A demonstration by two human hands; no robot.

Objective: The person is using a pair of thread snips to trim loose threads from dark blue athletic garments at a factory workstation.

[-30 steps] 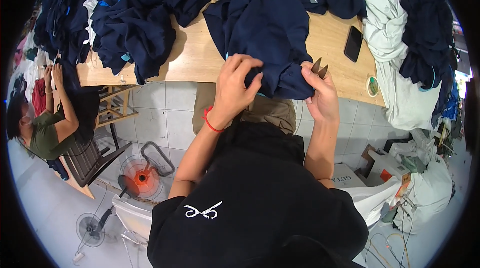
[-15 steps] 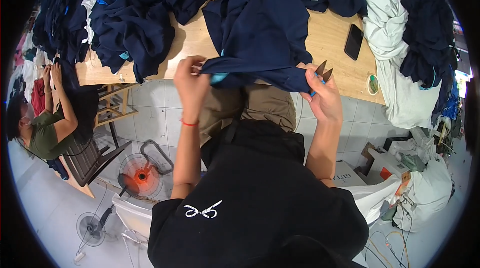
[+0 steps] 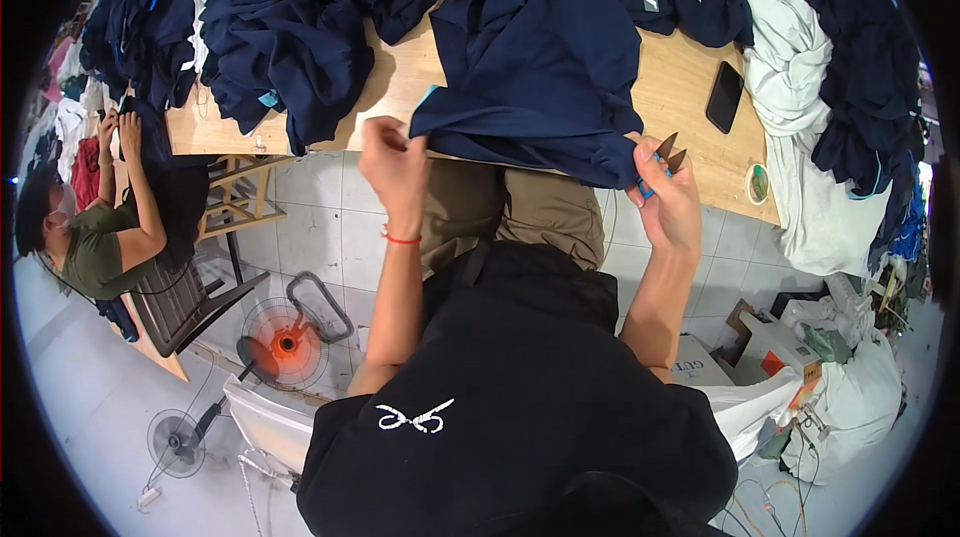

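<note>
A navy garment [image 3: 545, 57] lies over the table's front edge, its near part stretched between my two hands. My left hand [image 3: 396, 172] is closed in a pinch at the garment's left edge, just below a strip of teal trim [image 3: 428, 97]. At the garment's right end, my right hand [image 3: 665, 202] is closed around a pair of thread snips [image 3: 660, 165] with blue handles and dark blades pointing up and away. Bunched navy cloth is also gripped by the fingers of that hand. The exact hold of the left fingertips is partly hidden.
On the wooden table [image 3: 665, 107] are a black phone [image 3: 725, 97], a small round container [image 3: 757, 184], navy garment heaps [image 3: 285, 57] and pale cloth [image 3: 785, 47]. A co-worker [image 3: 105, 227] sits at left. Fans [image 3: 285, 342] and a white bag [image 3: 850, 407] stand on the floor.
The garment's left edge has turned over, so its teal trim now shows at the upper corner. My left hand has shifted slightly lower and right; the right keeps the snips and cloth.
</note>
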